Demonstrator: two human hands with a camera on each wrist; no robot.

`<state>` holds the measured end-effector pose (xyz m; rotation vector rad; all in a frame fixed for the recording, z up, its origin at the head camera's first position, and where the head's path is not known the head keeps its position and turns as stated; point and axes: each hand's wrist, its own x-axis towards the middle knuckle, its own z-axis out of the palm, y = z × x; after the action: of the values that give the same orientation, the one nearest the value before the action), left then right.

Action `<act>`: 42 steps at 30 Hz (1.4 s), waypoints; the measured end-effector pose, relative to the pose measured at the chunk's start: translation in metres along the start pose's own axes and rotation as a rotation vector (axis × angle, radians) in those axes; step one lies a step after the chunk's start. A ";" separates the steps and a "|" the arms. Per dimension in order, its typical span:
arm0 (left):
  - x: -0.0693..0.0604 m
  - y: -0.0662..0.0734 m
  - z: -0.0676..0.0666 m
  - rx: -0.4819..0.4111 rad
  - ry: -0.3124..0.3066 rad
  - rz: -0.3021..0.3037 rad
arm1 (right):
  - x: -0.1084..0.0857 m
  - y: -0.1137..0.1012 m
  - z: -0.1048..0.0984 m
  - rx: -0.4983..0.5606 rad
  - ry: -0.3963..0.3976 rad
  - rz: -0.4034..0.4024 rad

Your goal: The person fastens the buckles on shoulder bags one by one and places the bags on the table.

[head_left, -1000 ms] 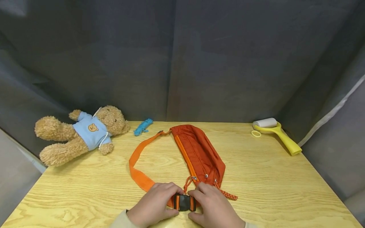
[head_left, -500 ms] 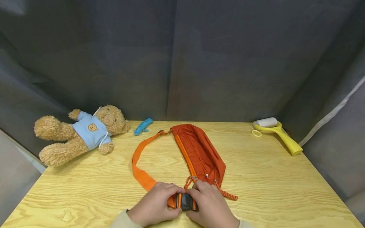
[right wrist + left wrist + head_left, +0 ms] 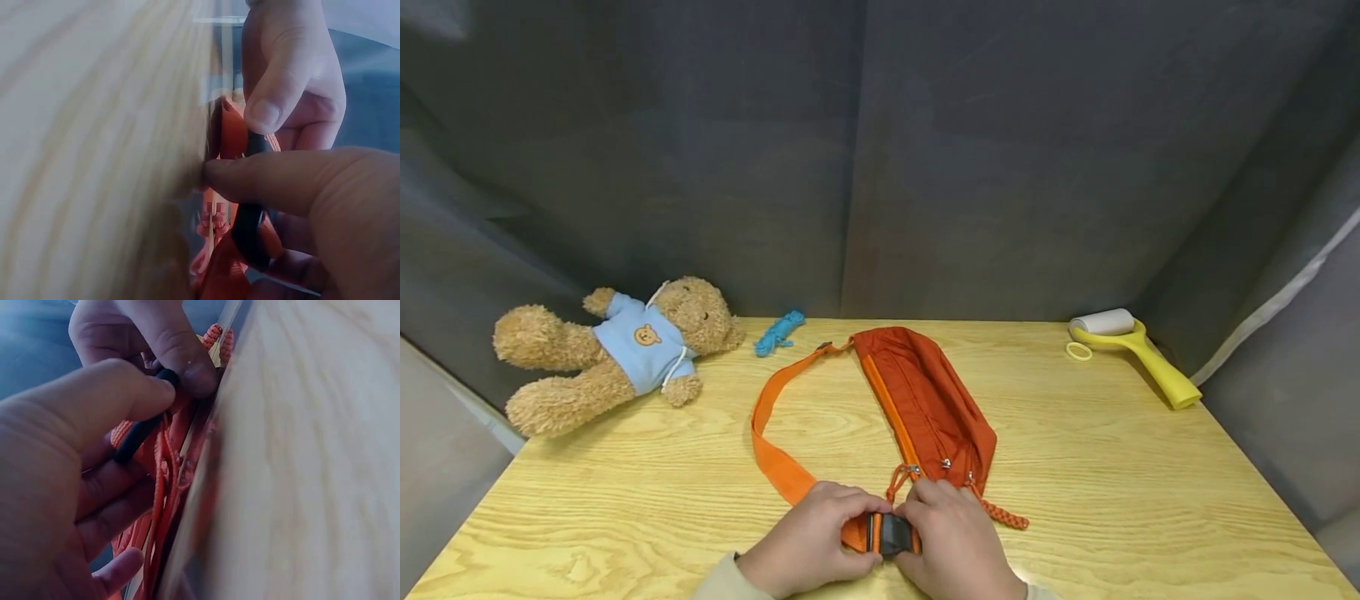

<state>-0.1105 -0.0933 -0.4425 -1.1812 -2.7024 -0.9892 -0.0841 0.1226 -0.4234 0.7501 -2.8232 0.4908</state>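
Note:
A rust-orange waist bag point(image 3: 925, 392) lies on the wooden table, its orange strap point(image 3: 767, 442) looping out to the left. At the near edge, both hands meet at the bag's black plastic buckle point(image 3: 895, 535). My left hand point(image 3: 816, 537) pinches the buckle's left end between thumb and fingers. From the other side my right hand point(image 3: 958, 537) grips the right end. In the left wrist view the left thumb lies along the black buckle point(image 3: 140, 434). The right wrist view has the right thumb across the buckle point(image 3: 250, 231). Whether its two halves are fully joined cannot be told.
A teddy bear point(image 3: 643, 354) in a blue top lies at the back left, beside a bundle of blue cord point(image 3: 779, 333). Back right are a yellow-handled lint roller point(image 3: 1150, 358) and a small yellow ring point(image 3: 1078, 352). Dark curtains point(image 3: 850, 167) stand behind the table.
Both hands have stayed at the buckle, drawing closer together. The buckle has shifted slightly right and tilted, and the strap loop has been drawn a little to the right.

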 end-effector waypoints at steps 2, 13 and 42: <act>-0.001 0.000 0.000 0.001 -0.002 0.008 | 0.000 0.000 -0.001 -0.011 -0.003 -0.001; -0.017 -0.012 -0.023 -0.056 -0.070 -0.176 | -0.008 0.019 -0.011 0.048 0.058 0.101; -0.043 -0.038 -0.044 -0.213 -0.014 -0.315 | -0.026 0.064 -0.029 0.208 0.010 0.344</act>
<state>-0.1147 -0.1657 -0.4395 -0.7968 -2.9129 -1.3392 -0.0919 0.1968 -0.4198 0.2860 -2.9313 0.8476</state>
